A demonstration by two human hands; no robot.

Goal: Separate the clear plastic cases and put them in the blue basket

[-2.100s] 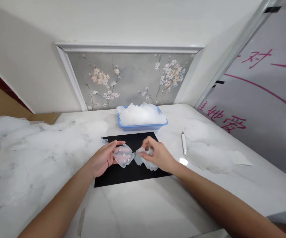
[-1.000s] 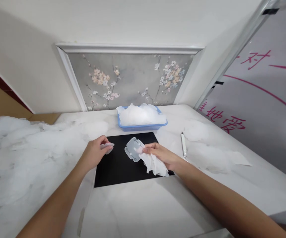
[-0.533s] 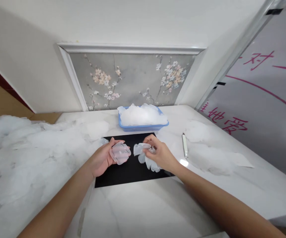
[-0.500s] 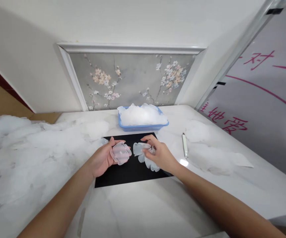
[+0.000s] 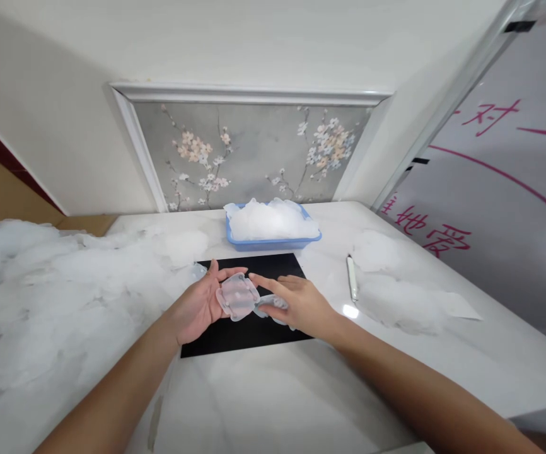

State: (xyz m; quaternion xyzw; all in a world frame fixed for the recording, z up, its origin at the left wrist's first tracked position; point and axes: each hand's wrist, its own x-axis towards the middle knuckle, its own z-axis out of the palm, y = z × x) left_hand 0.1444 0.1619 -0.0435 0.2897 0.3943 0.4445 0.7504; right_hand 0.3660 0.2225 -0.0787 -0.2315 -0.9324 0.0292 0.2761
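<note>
My left hand [image 5: 197,306] cradles a small translucent plastic shell piece [image 5: 236,296] in its curled fingers, above the left part of a black mat [image 5: 273,266]. My right hand [image 5: 296,302] lies just to the right of it, index finger stretched toward the shell, with more thin translucent plastic [image 5: 269,305] tucked under its palm and fingers. The two hands nearly touch over the mat.
A blue tray [image 5: 273,240] heaped with white plastic pieces stands behind the mat. A big pile of the same pieces [image 5: 41,290] covers the left of the white table, and a smaller pile [image 5: 386,277] lies right. A white pen-like tool [image 5: 351,276] lies beside the mat.
My right hand has moved left and flattened, its index finger now pointing at the shell in my left hand. The crumpled plastic it held up has sunk beneath the hand.
</note>
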